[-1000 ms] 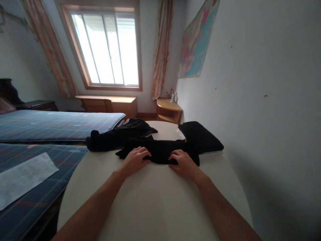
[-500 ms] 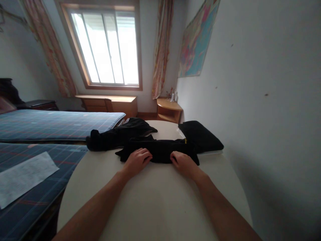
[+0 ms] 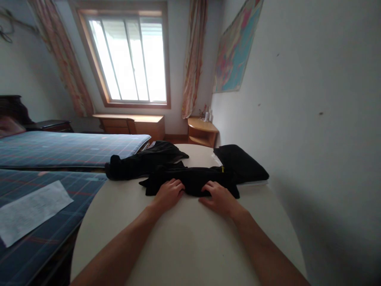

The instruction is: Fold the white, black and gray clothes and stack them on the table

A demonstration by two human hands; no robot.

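A black garment [image 3: 193, 178], folded into a wide strip, lies across the white round table [image 3: 184, 242]. At its near edge on the left is my left hand [image 3: 169, 195], fingers curled over the cloth and thumb close beneath them. My right hand [image 3: 219, 198] rests on the right part of the same edge. Its fingers lie on the fabric, while the thumb is spread apart on the tabletop. Part of the near edge is hidden under both hands. What kind of garment it is, I cannot tell.
Another crumpled black garment [image 3: 143, 159] lies behind on the left. A folded black cloth [image 3: 241, 163] sits on something white at the right, near the wall [image 3: 327, 167]. Left of the table are plaid mattresses [image 3: 74, 147] with a paper sheet [image 3: 32, 210] on the nearer one.
My right hand's thumb and fingers have parted from a pinch on the garment's edge. The left hand's fingers have shifted slightly on the cloth. The view has moved a little.
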